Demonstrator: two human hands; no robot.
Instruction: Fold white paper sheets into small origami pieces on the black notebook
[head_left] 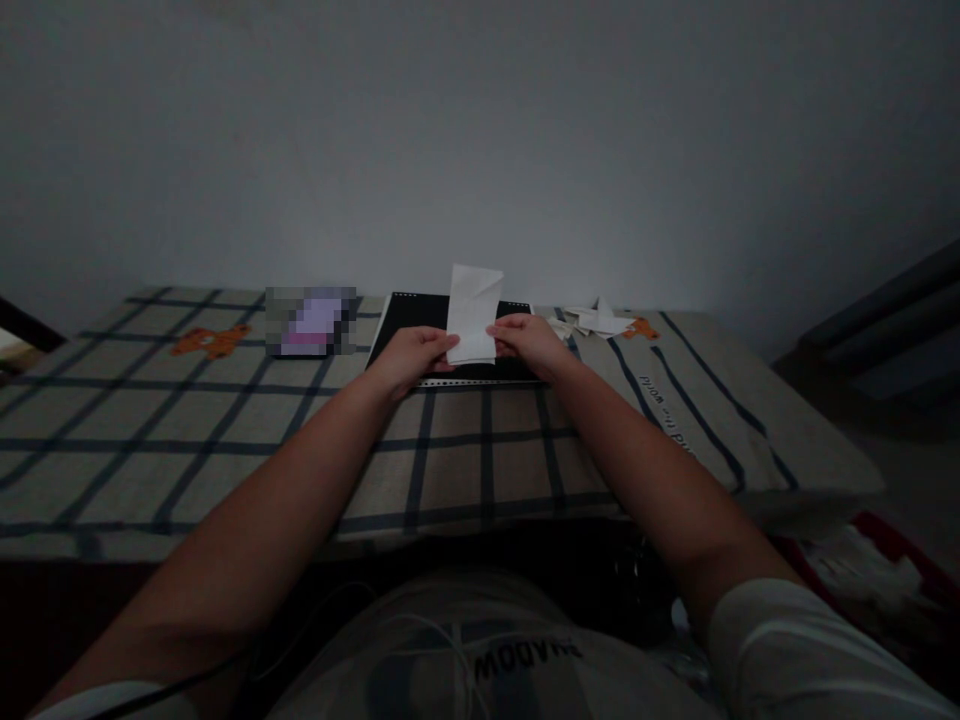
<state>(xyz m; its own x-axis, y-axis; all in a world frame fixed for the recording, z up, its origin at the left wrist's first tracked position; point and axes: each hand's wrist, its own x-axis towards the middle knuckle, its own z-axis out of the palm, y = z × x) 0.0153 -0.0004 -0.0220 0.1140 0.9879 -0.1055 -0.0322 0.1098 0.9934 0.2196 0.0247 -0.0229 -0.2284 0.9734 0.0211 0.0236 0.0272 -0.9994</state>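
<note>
As the striped, cloth-covered counter [450, 425] is seen at six o'clock, a sheet of white paper [475, 308] is pinched at twelve o'clock, its left edge by the left hand [415, 357], its right edge by the right hand [534, 345]. By the sheet, a black pad [420, 312] is partly hidden; from there, a blurred phone [313, 322] is seen at nine o'clock, loose paper pieces [600, 319] at three o'clock, and a grey wall [480, 130] at twelve o'clock

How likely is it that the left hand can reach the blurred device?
Probably yes: nothing tall stands between the left hand and the blurred device, though that hand pinches the white paper.
</note>
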